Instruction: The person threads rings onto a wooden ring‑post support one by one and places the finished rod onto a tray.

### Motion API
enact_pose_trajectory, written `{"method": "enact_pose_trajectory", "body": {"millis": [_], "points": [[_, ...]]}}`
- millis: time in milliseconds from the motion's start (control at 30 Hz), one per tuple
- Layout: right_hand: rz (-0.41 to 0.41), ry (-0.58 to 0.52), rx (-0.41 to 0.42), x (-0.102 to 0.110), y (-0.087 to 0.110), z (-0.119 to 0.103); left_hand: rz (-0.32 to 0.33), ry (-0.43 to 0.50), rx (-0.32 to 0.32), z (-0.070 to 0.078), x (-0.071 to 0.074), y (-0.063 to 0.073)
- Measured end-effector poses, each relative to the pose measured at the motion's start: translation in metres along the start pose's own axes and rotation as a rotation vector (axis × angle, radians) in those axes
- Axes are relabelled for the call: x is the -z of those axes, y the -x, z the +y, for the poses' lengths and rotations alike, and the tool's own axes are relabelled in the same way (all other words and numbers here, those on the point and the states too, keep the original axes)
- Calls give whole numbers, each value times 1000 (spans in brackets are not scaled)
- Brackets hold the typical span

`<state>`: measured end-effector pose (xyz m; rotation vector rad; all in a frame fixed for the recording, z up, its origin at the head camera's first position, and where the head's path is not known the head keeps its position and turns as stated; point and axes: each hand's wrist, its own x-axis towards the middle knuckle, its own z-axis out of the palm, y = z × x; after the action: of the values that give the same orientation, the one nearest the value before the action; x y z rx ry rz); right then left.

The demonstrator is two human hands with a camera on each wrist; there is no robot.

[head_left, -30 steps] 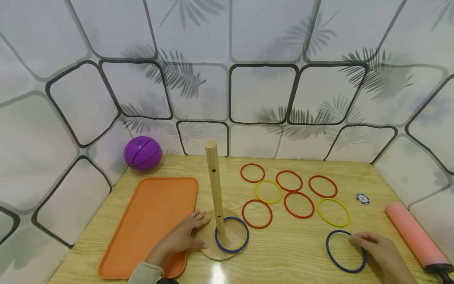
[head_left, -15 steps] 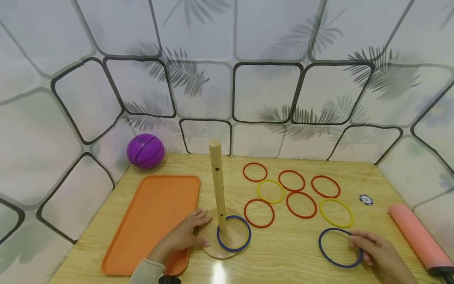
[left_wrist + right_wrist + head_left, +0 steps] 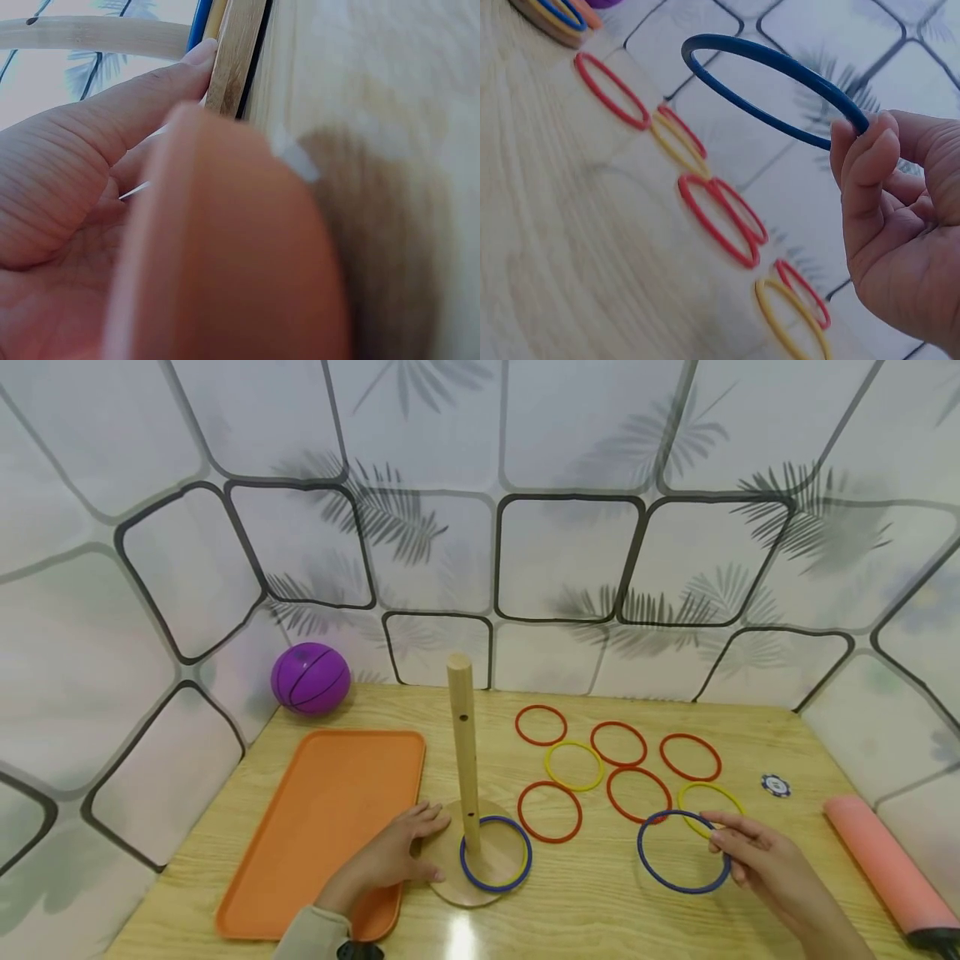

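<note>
My right hand (image 3: 772,868) pinches the edge of a blue ring (image 3: 641,847) between thumb and fingertips, raised above the table at the right. The right wrist view shows this blue ring (image 3: 780,58) tilted in the air. My left hand (image 3: 390,852) rests at the left edge of the round wooden base (image 3: 450,885), thumb and fingers spread. From that base rises a wooden post (image 3: 467,743). Round the post's foot lie another blue ring (image 3: 495,889) and a yellow one, mostly hidden under it. In the left wrist view, the thumb (image 3: 161,94) touches the base beside these rings.
Several red rings (image 3: 550,841) and two yellow rings lie flat right of the post. An orange tray (image 3: 337,810) is under the left forearm. A purple ball (image 3: 311,678) sits back left. A poker chip (image 3: 776,786) and a pink cylinder (image 3: 885,868) lie at the right.
My right hand has lifted the blue ring and carried it left and away from me, so it now overlaps a red and a yellow ring in view. My left hand stays on the base.
</note>
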<state>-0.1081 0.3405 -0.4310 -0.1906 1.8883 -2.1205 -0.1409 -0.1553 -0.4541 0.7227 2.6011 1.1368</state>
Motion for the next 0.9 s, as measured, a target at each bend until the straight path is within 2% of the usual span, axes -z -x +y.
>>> {"method": "enact_pose_trajectory", "body": {"millis": [133,300,600,900], "points": [[-65,-19,35,-13,-8,-11,-2,6,3,0,-1,0],[-108,-22,84,-30,-18,-27,-3,5,21,-2,-2,-1],[-117,-6,189,-64,-34,-60,-2,-2,15,-4,-2,-1],[-130,-11,246,-93,-44,-98,-12,5,34,-2,-1,-1]]}}
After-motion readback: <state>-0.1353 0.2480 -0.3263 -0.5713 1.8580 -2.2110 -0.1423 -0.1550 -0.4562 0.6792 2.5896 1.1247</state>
